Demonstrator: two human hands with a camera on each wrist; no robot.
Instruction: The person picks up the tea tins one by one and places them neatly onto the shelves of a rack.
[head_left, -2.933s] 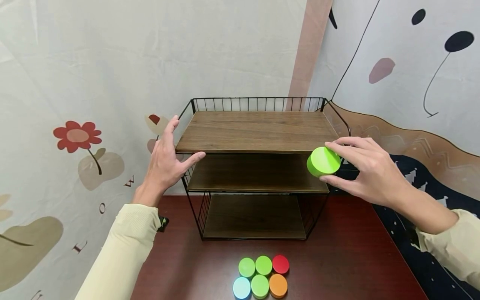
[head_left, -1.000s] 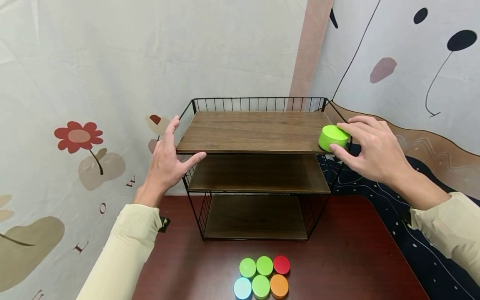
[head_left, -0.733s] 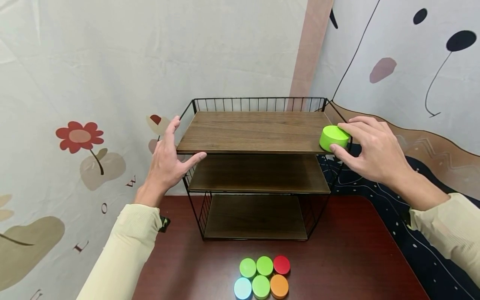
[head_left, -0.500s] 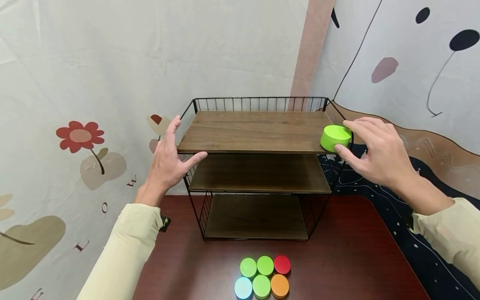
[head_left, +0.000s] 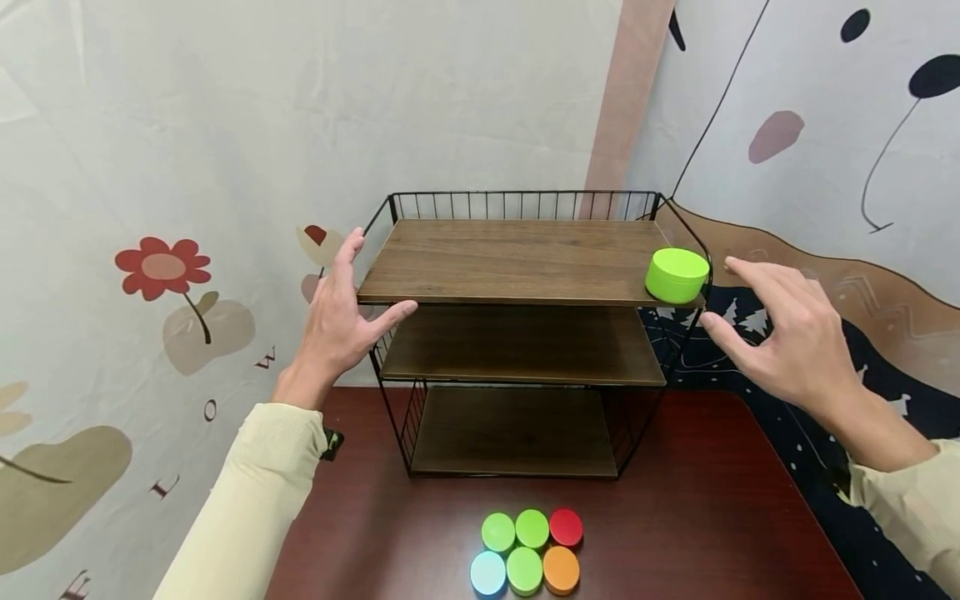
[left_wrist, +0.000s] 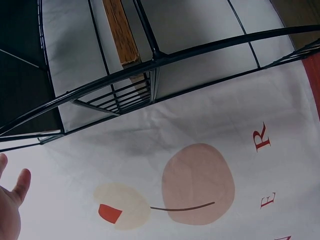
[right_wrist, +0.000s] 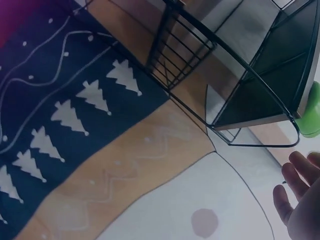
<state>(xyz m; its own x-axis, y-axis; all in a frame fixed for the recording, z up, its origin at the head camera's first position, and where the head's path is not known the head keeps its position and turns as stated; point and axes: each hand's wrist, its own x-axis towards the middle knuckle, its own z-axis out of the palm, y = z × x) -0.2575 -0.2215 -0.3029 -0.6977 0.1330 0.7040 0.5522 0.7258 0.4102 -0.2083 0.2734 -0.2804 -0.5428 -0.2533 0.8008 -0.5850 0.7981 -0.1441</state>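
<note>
A bright green round container (head_left: 677, 277) with a flat top stands at the front right corner of the top board on a three-tier wood-and-wire shelf rack (head_left: 517, 260). Just right of it, my right hand (head_left: 802, 342) is held apart from it, thumb and fingers spread around nothing. In the right wrist view, part of the green container (right_wrist: 311, 115) shows beyond the rack's edge, above my fingers. My left hand (head_left: 333, 333) is at the rack's left front corner, fingers straight and thumb extended in front of the board edge; whether it touches the rack cannot be told.
Several round pieces sit together at the front of the dark red table (head_left: 697, 500): three green (head_left: 524, 570), one red (head_left: 566, 527), one orange (head_left: 561, 570), one light blue (head_left: 488, 574). Printed cloth (head_left: 225, 125) hangs behind the rack and along the right.
My right hand carried the green container up and rightward onto the top board, then let it go and drew away to the right. My left hand stays in place.
</note>
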